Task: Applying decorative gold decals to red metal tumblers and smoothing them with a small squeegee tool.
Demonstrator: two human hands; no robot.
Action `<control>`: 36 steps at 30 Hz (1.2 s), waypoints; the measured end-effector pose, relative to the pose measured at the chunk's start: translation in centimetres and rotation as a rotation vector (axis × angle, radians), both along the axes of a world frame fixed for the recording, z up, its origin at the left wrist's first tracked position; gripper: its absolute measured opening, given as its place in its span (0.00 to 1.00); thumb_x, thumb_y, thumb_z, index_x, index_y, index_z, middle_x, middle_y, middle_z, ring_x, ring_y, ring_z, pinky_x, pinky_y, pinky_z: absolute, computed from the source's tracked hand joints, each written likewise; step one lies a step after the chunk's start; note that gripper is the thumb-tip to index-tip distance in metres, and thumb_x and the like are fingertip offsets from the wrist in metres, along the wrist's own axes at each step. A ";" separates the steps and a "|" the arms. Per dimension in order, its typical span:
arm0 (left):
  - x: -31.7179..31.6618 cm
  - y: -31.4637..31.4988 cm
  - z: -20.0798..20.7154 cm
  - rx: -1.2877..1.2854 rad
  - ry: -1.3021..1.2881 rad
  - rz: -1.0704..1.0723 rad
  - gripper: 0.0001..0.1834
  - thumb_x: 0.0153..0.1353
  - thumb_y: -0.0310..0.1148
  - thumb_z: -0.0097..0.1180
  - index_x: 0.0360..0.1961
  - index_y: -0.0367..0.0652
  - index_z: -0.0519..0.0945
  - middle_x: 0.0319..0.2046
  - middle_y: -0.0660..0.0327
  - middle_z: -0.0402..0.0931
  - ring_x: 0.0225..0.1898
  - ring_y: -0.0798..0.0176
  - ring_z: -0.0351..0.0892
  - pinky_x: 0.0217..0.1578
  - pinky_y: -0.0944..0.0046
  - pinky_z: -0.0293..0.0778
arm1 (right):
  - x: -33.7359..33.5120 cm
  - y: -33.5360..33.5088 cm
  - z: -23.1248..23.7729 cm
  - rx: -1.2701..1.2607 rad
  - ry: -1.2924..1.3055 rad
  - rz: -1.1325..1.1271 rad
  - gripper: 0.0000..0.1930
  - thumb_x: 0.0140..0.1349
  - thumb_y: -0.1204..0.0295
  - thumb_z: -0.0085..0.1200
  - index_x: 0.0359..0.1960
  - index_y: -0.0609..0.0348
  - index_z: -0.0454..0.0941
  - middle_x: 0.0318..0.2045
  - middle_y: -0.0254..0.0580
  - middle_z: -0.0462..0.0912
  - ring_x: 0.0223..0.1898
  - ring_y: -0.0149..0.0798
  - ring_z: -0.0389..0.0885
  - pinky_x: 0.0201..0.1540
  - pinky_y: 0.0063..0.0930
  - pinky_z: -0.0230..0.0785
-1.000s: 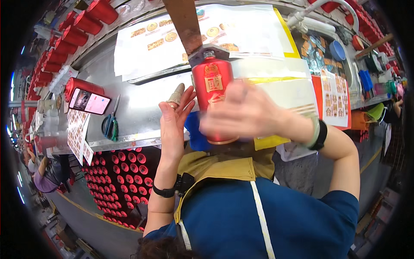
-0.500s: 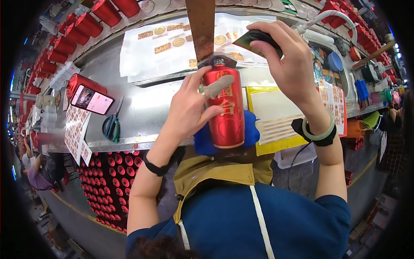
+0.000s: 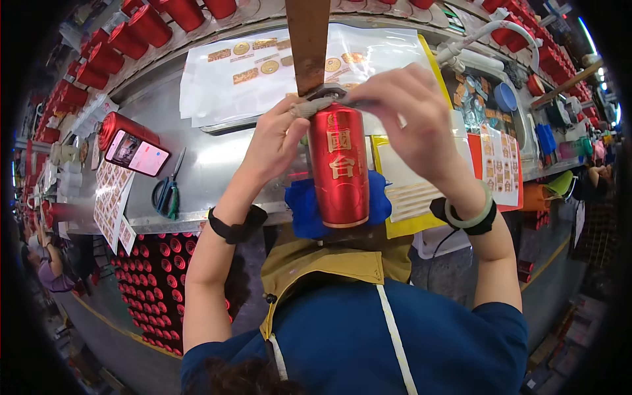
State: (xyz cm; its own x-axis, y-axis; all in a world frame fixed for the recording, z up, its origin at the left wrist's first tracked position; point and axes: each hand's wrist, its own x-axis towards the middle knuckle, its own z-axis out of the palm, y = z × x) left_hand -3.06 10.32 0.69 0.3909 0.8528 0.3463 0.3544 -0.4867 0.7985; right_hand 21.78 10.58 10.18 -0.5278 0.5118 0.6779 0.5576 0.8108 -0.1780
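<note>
A red bottle (image 3: 339,174) with gold characters lies on a blue cloth (image 3: 299,204), its neck against a metal holder on a wooden bar (image 3: 308,49). My left hand (image 3: 273,138) is closed about the bottle's neck end, the wrapped index finger (image 3: 313,107) across the shoulder and the thumb by its left side. My right hand (image 3: 411,122), smeared by motion, is closed on a dark flat scraper (image 3: 363,102), which reaches the neck from the right. The scraper's edge is mostly hidden by the fingers.
Sheets of gold stickers (image 3: 230,92) lie behind the bottle. On the left are a phone (image 3: 137,153) leaning on a red can, and scissors (image 3: 168,187). A yellow-edged folder (image 3: 411,197), a blue bowl (image 3: 505,95) and a white bent pipe (image 3: 487,33) are on the right.
My right hand has come down and left, bringing the scraper from above the sheets to the bottle's neck. My left hand has slid up from the bottle's body to the neck end.
</note>
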 end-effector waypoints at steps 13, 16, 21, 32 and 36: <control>-0.3 -5.4 -1.5 -0.388 -0.490 0.327 0.57 0.67 0.78 0.15 0.70 0.38 0.70 0.59 0.49 0.77 0.59 0.53 0.78 0.60 0.53 0.75 | -2.1 3.3 -0.7 0.099 -0.219 0.060 0.07 0.58 0.71 0.60 0.38 0.43 0.82 0.38 0.27 0.85 0.41 0.35 0.81 0.45 0.35 0.70; 0.1 -6.2 -1.8 -0.470 -0.535 0.312 0.58 0.66 0.79 0.15 0.71 0.39 0.68 0.61 0.48 0.76 0.60 0.52 0.78 0.61 0.52 0.74 | -0.2 -0.3 -5.0 0.093 -0.082 0.255 0.08 0.56 0.73 0.62 0.37 0.43 0.85 0.38 0.24 0.86 0.39 0.30 0.80 0.43 0.32 0.67; 2.2 -7.0 -1.7 -0.631 -0.624 0.247 0.52 0.72 0.72 0.18 0.73 0.35 0.63 0.66 0.47 0.71 0.64 0.53 0.74 0.63 0.55 0.72 | 1.7 -6.0 -5.7 -0.237 0.004 0.573 0.12 0.59 0.72 0.63 0.45 0.50 0.84 0.38 0.29 0.84 0.35 0.37 0.76 0.45 0.32 0.70; 4.8 -8.3 1.2 -0.579 -0.526 0.232 0.40 0.78 0.59 0.31 0.76 0.38 0.57 0.70 0.52 0.65 0.68 0.58 0.68 0.66 0.56 0.66 | 3.0 -6.3 -4.1 -0.360 0.056 0.482 0.11 0.58 0.80 0.58 0.41 0.50 0.82 0.38 0.32 0.85 0.41 0.35 0.84 0.44 0.33 0.74; 7.1 -8.2 2.8 -0.524 -0.477 0.301 0.41 0.64 0.33 0.66 0.71 0.34 0.56 0.56 0.50 0.76 0.53 0.59 0.80 0.54 0.58 0.77 | 3.4 0.0 -2.1 -0.476 0.345 0.024 0.18 0.64 0.82 0.52 0.56 0.64 0.67 0.41 0.47 0.77 0.39 0.42 0.80 0.46 0.32 0.73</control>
